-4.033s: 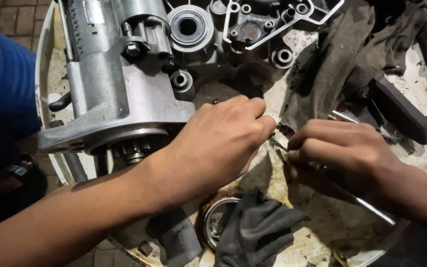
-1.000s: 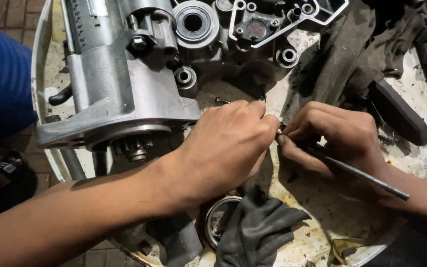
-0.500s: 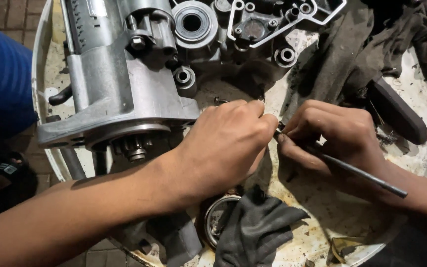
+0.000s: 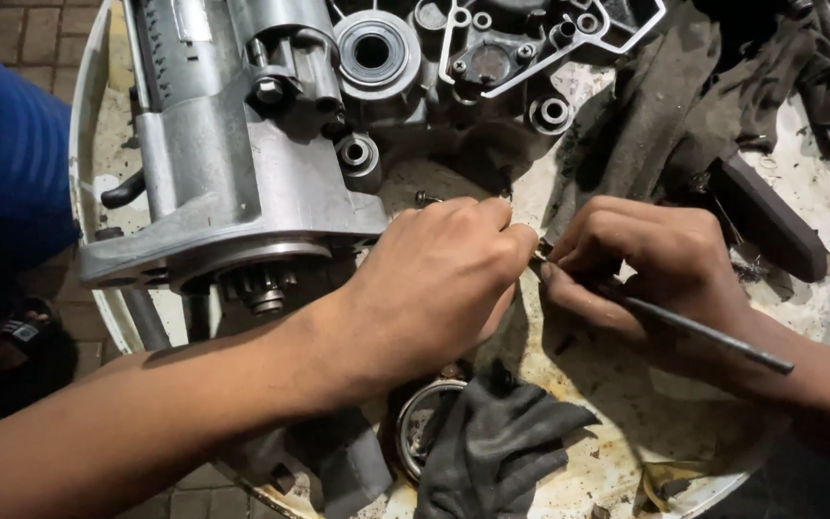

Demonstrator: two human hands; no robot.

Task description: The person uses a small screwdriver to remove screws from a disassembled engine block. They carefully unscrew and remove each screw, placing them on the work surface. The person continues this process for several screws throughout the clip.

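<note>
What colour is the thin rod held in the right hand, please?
Dark grey metal rod, held by the right hand; head view.

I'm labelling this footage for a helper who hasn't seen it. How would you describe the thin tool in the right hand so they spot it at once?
Start at the big round white tray holding the grey metal engine casing. At its middle, two hands meet; the right hand grips a thin dark metal rod slanting out over the wrist. Unlike the dark rags nearby, it is straight, rigid and slim.

Two bare hands are meeting over a dirty white round tray (image 4: 823, 317): the left hand (image 4: 439, 279) is pinching a small part, the right hand (image 4: 650, 264) gripping a thin dark metal rod (image 4: 713, 336).
</note>
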